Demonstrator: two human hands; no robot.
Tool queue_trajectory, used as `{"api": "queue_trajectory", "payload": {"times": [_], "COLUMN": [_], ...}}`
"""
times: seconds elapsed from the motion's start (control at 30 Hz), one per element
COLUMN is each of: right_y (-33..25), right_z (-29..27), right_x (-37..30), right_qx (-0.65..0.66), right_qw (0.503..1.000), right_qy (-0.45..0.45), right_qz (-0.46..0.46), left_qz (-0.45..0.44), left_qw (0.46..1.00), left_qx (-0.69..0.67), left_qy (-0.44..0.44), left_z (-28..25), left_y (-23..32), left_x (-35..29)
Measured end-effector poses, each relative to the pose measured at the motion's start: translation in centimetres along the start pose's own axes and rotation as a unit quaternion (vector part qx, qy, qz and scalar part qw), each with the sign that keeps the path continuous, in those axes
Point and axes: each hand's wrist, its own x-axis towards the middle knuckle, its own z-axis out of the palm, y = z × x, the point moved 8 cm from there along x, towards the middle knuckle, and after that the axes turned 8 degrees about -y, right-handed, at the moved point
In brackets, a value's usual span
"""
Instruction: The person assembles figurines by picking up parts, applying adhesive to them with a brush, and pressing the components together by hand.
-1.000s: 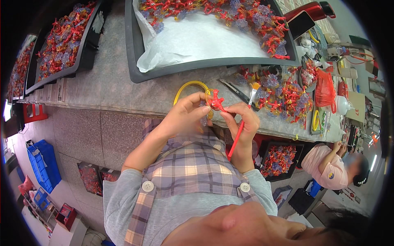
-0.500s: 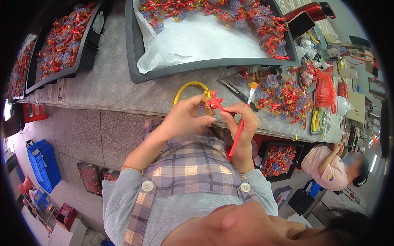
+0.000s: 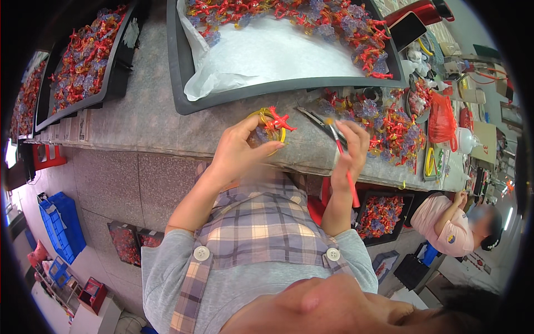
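Above the table's near edge, my left hand (image 3: 233, 151) pinches a small red plastic figure (image 3: 281, 119) joined to a yellow loop (image 3: 284, 135) and clear purplish parts. Thumb and fingers close around the loop, and the red limbs stick out to the right. My right hand (image 3: 351, 150) is a little to the right, holding a slim paintbrush (image 3: 349, 179) with a red handle and its bristles pointing up and away. A utility knife (image 3: 312, 121) lies on the table between the hands, partly behind the brush.
Beyond my hands stands a large black tray (image 3: 289, 85), lined with white sheet and holding many red figures. A loose pile of figures (image 3: 396, 136) lies to the right, near a red plastic bag (image 3: 441, 123). Another filled tray (image 3: 78, 100) is far left. A co-worker (image 3: 445, 225) sits at right.
My right hand has moved right, away from the figure, and the brush now points up in its fingers. My left hand has shifted slightly left and up with the figure, which is turned.
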Motion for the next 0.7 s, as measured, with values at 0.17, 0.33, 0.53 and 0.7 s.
{"api": "queue_trajectory", "payload": {"times": [0.17,0.33,0.53,0.7], "right_y": [-0.3,-0.2,-0.3,0.0], "right_z": [3.9,6.6,7.2,6.3], "right_x": [-0.9,-1.2,-1.3,-2.2], "right_qx": [-0.158,-0.193,-0.189,-0.18], "right_qw": [0.981,0.966,0.965,0.969], "right_qy": [-0.106,-0.174,-0.181,-0.17], "right_qz": [-0.027,-0.011,-0.014,-0.01], "left_qz": [-0.028,0.09,0.062,0.04], "left_qw": [0.999,0.995,0.997,0.997], "left_qx": [-0.01,0.02,0.045,0.056], "left_qy": [0.014,0.026,0.016,0.039], "left_z": [0.2,1.5,1.8,1.9], "left_y": [-1.9,1.0,0.1,0.0], "left_x": [1.5,2.4,3.5,3.6]}}
